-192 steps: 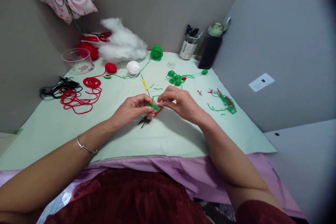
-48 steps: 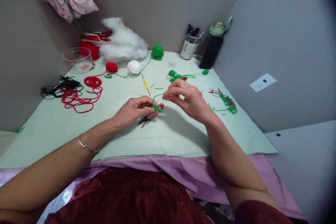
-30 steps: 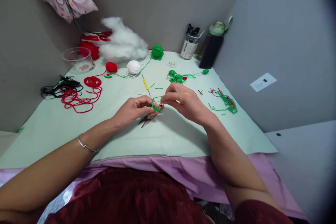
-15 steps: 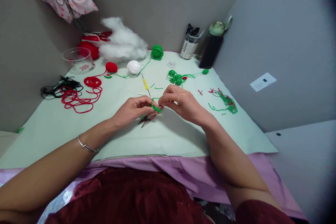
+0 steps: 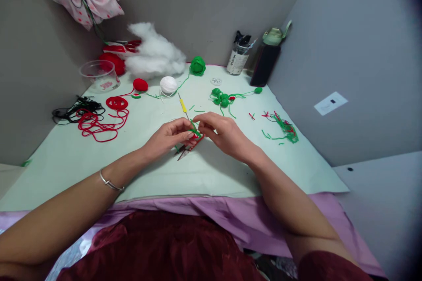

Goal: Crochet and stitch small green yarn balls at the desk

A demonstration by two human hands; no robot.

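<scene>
My left hand (image 5: 174,134) is closed, pinching a small green crochet piece (image 5: 197,132) between thumb and fingers. At the piece's right side is my right hand (image 5: 227,134), its index finger curved over the top and its thumb below. Its fingertips are bent close together at the piece; whatever they grip is too small to make out. Below the hands lies a pair of scissors (image 5: 184,154) with dark blades pointing left and orange-red handles partly hidden. Just beyond the fingers, a yellow-handled crochet hook (image 5: 183,105) rests on the table.
Green crocheted pieces (image 5: 224,99) lie beyond my right hand, with yarn scraps (image 5: 286,127) farther right. Red yarn (image 5: 102,125), a white yarn ball (image 5: 168,84), a green ball (image 5: 198,66), stuffing (image 5: 156,52), a clear tub (image 5: 100,80) and a bottle (image 5: 266,59) stand around.
My right index finger has stretched leftward over the green piece, and the hand has shifted slightly left. The piece has tilted in my left hand, which stays in place.
</scene>
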